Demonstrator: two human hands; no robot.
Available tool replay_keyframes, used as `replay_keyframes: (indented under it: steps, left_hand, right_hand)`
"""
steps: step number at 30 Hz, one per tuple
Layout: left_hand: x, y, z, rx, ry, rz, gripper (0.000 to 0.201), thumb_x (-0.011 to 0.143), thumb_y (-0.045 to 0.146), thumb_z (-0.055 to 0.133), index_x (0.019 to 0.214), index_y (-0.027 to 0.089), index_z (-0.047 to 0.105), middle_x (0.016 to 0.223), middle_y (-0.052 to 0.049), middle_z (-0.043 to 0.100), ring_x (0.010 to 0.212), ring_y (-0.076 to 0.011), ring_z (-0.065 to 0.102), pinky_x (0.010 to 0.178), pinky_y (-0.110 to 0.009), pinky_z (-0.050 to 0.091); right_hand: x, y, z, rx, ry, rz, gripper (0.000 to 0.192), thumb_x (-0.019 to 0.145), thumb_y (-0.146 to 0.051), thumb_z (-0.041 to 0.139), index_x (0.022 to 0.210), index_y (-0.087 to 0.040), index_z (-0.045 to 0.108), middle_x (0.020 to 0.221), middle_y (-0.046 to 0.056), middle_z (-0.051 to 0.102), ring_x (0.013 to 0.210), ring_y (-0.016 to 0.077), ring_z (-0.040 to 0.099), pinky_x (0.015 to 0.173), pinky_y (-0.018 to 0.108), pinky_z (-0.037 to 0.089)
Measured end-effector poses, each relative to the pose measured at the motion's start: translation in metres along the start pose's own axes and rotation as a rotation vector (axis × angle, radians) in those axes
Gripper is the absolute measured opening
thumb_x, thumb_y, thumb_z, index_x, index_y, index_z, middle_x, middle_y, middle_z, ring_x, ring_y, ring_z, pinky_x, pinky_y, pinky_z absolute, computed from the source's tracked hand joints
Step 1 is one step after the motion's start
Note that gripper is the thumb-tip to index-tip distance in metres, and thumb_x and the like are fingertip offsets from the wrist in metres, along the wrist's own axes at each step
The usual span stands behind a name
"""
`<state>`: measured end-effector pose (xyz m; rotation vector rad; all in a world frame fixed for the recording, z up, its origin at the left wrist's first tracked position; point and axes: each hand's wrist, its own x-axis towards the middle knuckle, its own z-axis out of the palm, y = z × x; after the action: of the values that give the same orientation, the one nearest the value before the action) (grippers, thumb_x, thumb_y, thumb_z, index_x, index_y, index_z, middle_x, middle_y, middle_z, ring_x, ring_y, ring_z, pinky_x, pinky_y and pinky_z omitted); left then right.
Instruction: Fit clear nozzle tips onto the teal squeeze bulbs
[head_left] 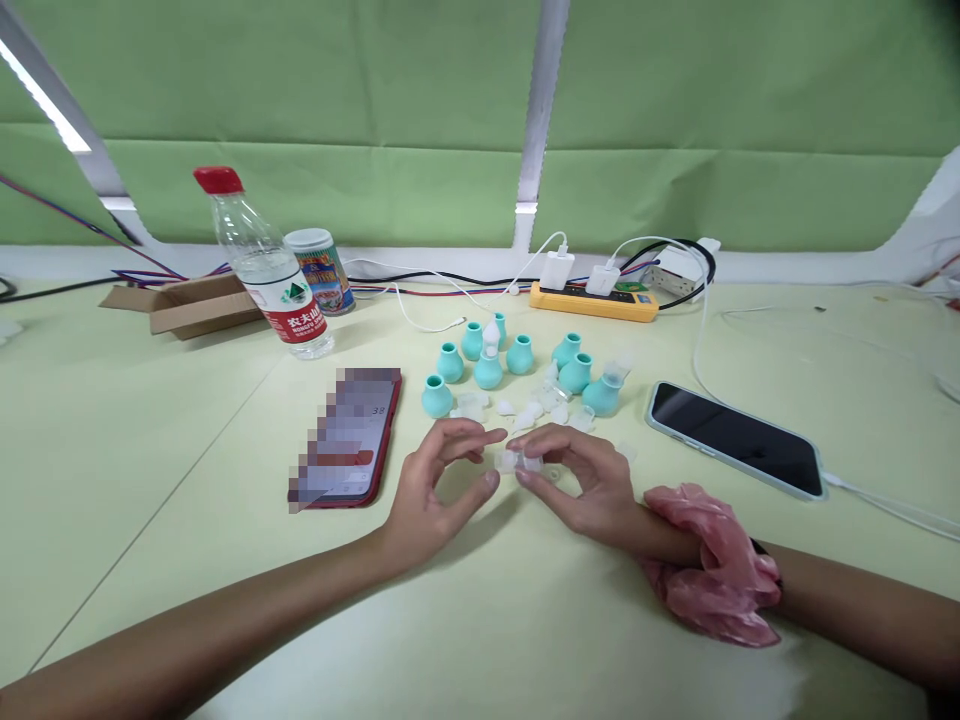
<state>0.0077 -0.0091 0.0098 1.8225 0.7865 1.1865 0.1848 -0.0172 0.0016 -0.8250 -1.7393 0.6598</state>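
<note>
Forearms: both bare, coming in from the lower edge over the pale yellow-green worktop [150, 420].
Pink glove: a crumpled thin plastic glove [712, 570] bunched around the right wrist, pulled back off the hand.
Left hand: left hand [435, 490] rests on its edge on the worktop, fingers curled, thumb and forefinger pinching the left end of a small clear plastic piece [517, 461].
Right hand: right hand [581, 480] meets it from the other side, fingertips closed on the right end of the same clear piece.
Clear piece: held between the two hands just above the worktop, near the middle of the view; its exact shape is too small to tell.
Loose white parts: a scatter of small white and clear bits [525, 410] lying just beyond the fingers.
Teal bulbs: a cluster of small teal rubber bulbs [517, 365] standing upright behind the white bits, a few with white tips fitted.
Red phone: a phone in a red case [349, 440] to the left of the left hand, screen lit.
Dark phone: a second phone [739, 440] to the right, screen dark, cable plugged in.
Far edge: a water bottle [266, 265] with a red cap, a small can [322, 270] beside it, a cardboard box [187, 305], and a yellow power strip [592, 300] with chargers.
</note>
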Motion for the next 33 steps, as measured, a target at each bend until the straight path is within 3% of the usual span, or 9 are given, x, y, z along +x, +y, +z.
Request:
replay_keyframes:
  steps: [4,7,11,14,19,26,29,33]
  left_hand:
    - [0.001,0.0,-0.001,-0.097,-0.119,-0.151,0.022,0.074,0.025,0.057,0.094,0.015,0.056,0.087,-0.009,0.061,0.078,-0.0171,0.057,0.07,-0.031,0.047]
    - [0.003,0.0,-0.001,-0.203,-0.189,-0.269,0.02,0.071,0.027,0.06,0.086,0.013,0.061,0.08,-0.008,0.063,0.074,-0.0172,0.058,0.068,-0.031,0.048]
    - [0.007,0.002,-0.001,-0.323,-0.197,-0.414,0.021,0.064,0.027,0.066,0.077,0.011,0.061,0.072,-0.007,0.064,0.066,-0.0153,0.059,0.062,-0.028,0.048]
    - [0.009,0.002,-0.001,-0.303,-0.167,-0.438,0.022,0.063,0.027,0.067,0.076,0.01,0.061,0.069,-0.006,0.063,0.061,-0.0136,0.058,0.059,-0.026,0.046]
    - [0.009,0.003,-0.002,-0.181,-0.15,-0.422,0.021,0.062,0.026,0.067,0.074,0.01,0.062,0.062,-0.004,0.059,0.054,-0.0105,0.051,0.049,-0.022,0.041]
    - [0.006,-0.003,0.002,-0.11,-0.095,-0.331,0.021,0.059,0.018,0.065,0.078,0.011,0.062,0.062,-0.002,0.056,0.054,-0.0093,0.048,0.051,-0.023,0.042]
    - [0.005,-0.007,0.003,-0.057,-0.081,-0.257,0.024,0.061,0.017,0.064,0.084,0.012,0.062,0.069,-0.003,0.057,0.059,-0.0104,0.05,0.056,-0.024,0.044]
    - [0.004,-0.007,0.003,0.03,-0.097,-0.155,0.02,0.065,0.02,0.065,0.084,0.014,0.063,0.074,-0.005,0.059,0.069,-0.0138,0.054,0.063,-0.028,0.047]
  right_hand:
    - [0.004,-0.006,-0.002,-0.079,-0.053,-0.204,0.021,0.069,-0.01,0.059,0.086,-0.022,0.053,0.083,0.004,0.063,0.078,0.0161,0.057,0.068,0.034,0.049]
    - [0.004,-0.007,-0.001,-0.104,-0.076,-0.273,0.024,0.069,-0.008,0.059,0.087,-0.023,0.054,0.079,0.003,0.064,0.074,0.0151,0.055,0.063,0.032,0.049]
    - [0.005,-0.007,-0.003,-0.143,-0.15,-0.306,0.027,0.07,-0.009,0.057,0.092,-0.023,0.053,0.078,0.002,0.063,0.074,0.0145,0.054,0.061,0.029,0.049]
    - [0.012,-0.011,-0.012,-0.253,-0.175,-0.317,0.032,0.07,-0.016,0.058,0.101,-0.021,0.05,0.087,0.005,0.062,0.083,0.0174,0.054,0.069,0.033,0.048]
    - [0.039,-0.019,-0.042,-0.588,-0.142,-0.138,0.015,0.076,-0.022,0.049,0.089,-0.019,0.055,0.08,0.005,0.062,0.073,0.0162,0.056,0.067,0.031,0.046]
    - [0.051,-0.014,-0.082,-1.08,-0.663,0.107,0.021,0.076,-0.024,0.046,0.093,-0.021,0.058,0.081,0.003,0.063,0.073,0.018,0.057,0.058,0.028,0.04]
    - [0.05,-0.009,-0.084,-1.177,-0.711,0.152,0.027,0.074,-0.021,0.049,0.099,-0.021,0.056,0.084,0.005,0.062,0.073,0.0189,0.057,0.054,0.026,0.037]
    - [0.05,-0.007,-0.077,-1.236,-0.793,0.195,0.024,0.071,-0.013,0.048,0.091,-0.019,0.059,0.079,0.006,0.061,0.072,0.0192,0.058,0.051,0.025,0.033]
